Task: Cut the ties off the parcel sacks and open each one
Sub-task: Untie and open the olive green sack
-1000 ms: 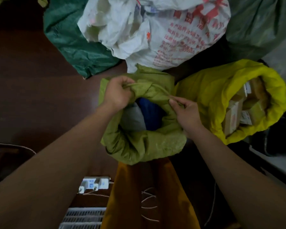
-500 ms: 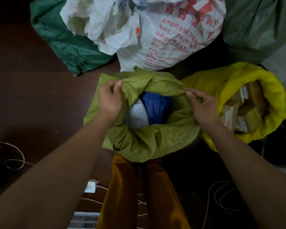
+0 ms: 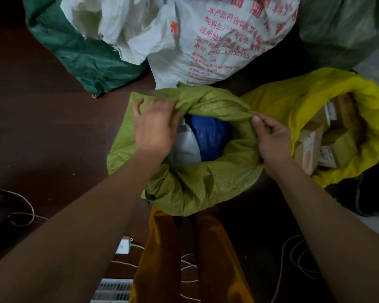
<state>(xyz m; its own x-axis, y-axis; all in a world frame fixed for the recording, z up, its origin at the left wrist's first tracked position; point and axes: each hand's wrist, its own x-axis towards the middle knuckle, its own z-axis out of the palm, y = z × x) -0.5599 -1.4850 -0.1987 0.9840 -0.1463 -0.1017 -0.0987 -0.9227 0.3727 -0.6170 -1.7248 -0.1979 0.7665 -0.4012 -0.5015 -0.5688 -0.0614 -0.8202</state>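
Both hands have been shifting along the rolled rim of the olive-green woven plastic sack [image 3: 206, 186], now open wider on the dark floor. Left hand [image 3: 153, 127] is gripping the far-left rim, right hand [image 3: 271, 138] is pinching the right rim; blue plastic parcel [image 3: 210, 136] is showing inside.

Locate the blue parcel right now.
Head view, center: the blue parcel sits inside the open olive-green sack, beside a white parcel, between the left hand and right hand holding the sack's rim.

olive-green sack [image 3: 206, 184] | blue parcel [image 3: 210, 134] inside | yellow sack [image 3: 315, 95] right of right hand [image 3: 271, 138] | white sack [image 3: 206, 36], red print | dark-green sack [image 3: 74, 51]
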